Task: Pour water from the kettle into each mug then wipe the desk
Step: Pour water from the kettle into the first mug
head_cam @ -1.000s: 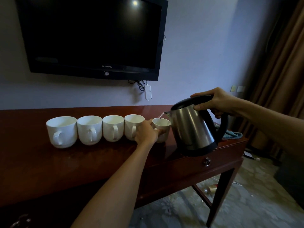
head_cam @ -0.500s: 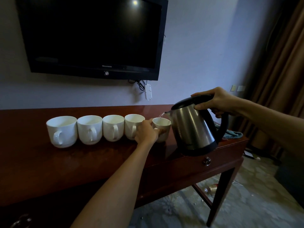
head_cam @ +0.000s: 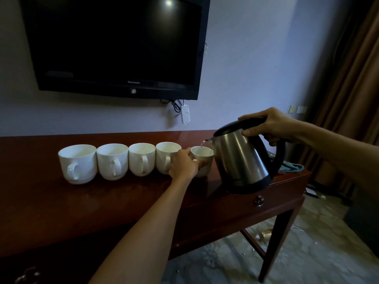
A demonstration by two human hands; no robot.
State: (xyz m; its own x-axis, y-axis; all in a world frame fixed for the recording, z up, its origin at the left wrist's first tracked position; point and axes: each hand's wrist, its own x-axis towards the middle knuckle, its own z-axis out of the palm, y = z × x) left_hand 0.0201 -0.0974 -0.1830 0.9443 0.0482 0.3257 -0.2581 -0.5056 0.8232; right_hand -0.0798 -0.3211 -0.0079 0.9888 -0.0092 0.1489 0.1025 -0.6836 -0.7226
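Several white mugs stand in a row on the dark wooden desk (head_cam: 102, 201), from the leftmost mug (head_cam: 78, 162) to the rightmost mug (head_cam: 204, 162). My left hand (head_cam: 183, 165) grips the rightmost mug at its handle side. My right hand (head_cam: 270, 126) holds the steel kettle (head_cam: 242, 158) by its black handle, thumb on the lid. The kettle is tilted left, its spout just above that mug's rim, and a thin stream of water runs into the mug.
A black TV (head_cam: 117, 46) hangs on the wall above the desk, with a white power strip (head_cam: 185, 113) dangling below it. A teal cloth (head_cam: 291, 167) lies on the desk behind the kettle. Brown curtains (head_cam: 348, 89) hang at the right. Small litter lies on the floor.
Almost nothing has moved. The kettle stays tilted over the rightmost mug and the water keeps running; both hands keep their grips.
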